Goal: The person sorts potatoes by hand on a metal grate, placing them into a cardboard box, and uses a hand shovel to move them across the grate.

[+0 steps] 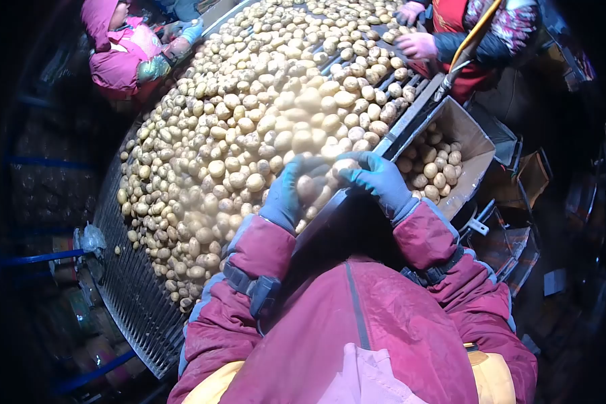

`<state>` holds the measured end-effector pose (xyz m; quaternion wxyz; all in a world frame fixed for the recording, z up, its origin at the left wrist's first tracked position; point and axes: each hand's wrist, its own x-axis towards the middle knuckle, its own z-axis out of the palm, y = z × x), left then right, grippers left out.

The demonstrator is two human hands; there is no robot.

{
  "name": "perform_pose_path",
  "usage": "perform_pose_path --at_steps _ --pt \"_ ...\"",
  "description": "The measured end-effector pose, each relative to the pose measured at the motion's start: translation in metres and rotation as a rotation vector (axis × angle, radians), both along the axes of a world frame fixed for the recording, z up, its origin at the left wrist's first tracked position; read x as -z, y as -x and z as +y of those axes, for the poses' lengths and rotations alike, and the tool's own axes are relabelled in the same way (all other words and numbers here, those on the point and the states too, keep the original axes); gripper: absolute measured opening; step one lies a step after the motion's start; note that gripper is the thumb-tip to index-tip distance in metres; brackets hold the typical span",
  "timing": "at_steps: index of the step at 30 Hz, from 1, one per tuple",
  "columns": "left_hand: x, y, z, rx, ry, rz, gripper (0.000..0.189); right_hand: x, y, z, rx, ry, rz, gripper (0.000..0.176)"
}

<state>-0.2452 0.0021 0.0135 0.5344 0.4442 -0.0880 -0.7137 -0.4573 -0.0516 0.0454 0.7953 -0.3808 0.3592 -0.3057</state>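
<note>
Both my hands wear blue-green gloves and are close together above the near edge of a large heap of potatoes (219,131). My left hand (286,196) curls around a potato (307,188), its fingertips slightly smeared by motion. Pinched between the thumb and fingers of my right hand (378,180) is another potato (344,165), right beside the left fingertips. The potatoes lie on a slatted metal table (131,323), and those just beyond my hands look blurred.
A box (475,138) partly filled with potatoes stands against the table's right edge. Across the table on the right, a person in a red apron (448,20) has hands at the potatoes. Another person in a pink hood (99,23) stands at the far left.
</note>
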Motion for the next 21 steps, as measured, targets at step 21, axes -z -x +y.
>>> perform_pose_path --at_steps 21 --pt "-0.044 0.115 0.010 0.523 0.145 -0.162 0.062 0.026 0.102 0.036 -0.044 -0.434 -0.207 0.034"
